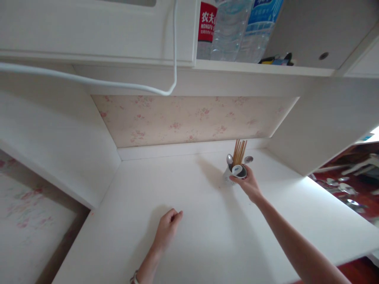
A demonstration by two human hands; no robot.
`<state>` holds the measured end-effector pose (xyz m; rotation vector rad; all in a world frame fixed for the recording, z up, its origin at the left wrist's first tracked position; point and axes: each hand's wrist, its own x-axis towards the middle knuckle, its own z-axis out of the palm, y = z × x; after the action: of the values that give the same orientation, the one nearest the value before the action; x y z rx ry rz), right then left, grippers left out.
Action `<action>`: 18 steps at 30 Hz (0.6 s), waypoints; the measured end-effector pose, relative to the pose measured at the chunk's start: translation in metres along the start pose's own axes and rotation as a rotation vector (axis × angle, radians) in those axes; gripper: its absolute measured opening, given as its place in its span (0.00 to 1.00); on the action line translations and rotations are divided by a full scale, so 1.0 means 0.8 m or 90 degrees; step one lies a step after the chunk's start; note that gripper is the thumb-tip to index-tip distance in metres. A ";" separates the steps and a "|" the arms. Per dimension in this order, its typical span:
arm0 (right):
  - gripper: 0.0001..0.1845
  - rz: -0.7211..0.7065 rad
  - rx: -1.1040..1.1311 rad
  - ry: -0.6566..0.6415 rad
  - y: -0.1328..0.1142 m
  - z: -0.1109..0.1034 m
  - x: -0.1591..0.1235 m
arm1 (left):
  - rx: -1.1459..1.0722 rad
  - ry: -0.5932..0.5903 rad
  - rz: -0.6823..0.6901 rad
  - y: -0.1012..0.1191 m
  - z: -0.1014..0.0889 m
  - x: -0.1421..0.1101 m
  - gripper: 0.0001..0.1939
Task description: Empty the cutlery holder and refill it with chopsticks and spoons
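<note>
My right hand point(248, 184) grips the rim of a white utensil holder point(227, 178) with small holes in its side, near the back right of the white tabletop point(177, 181). Wooden chopsticks point(239, 152) stand upright in the holder. A metal spoon point(229, 159) leans out on its left and another spoon point(248, 159) on its right. Something round and white point(237, 170) sits at the holder's front; its kind is unclear. My left hand point(168, 225) is curled closed over the front middle of the tabletop, apart from the holder, with nothing visible in it.
Overhead, a shelf point(266, 68) holds plastic bottles point(229, 31). A white cable point(118, 84) hangs across the upper left. White panels point(319, 122) bound the tabletop on both sides, with flowered wallpaper point(189, 118) behind. Metal items point(345, 189) lie on the reddish floor at right.
</note>
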<state>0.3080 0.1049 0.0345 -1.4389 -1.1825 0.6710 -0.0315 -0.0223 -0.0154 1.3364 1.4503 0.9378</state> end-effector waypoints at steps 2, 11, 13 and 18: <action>0.37 -0.006 -0.014 0.004 0.008 -0.013 0.019 | 0.004 -0.001 -0.001 -0.001 0.000 0.000 0.23; 0.35 0.005 -0.030 0.012 0.051 -0.035 0.036 | 0.012 0.009 0.000 -0.001 0.001 -0.003 0.23; 0.38 0.014 -0.009 0.016 0.057 -0.035 0.033 | 0.018 0.011 0.004 -0.001 0.002 -0.003 0.22; 0.42 0.044 0.019 0.011 0.069 -0.035 0.031 | 0.021 0.011 0.002 0.000 0.004 -0.003 0.22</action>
<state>0.3579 0.1223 -0.0059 -1.4625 -1.1095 0.7192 -0.0287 -0.0248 -0.0156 1.3586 1.4830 0.9338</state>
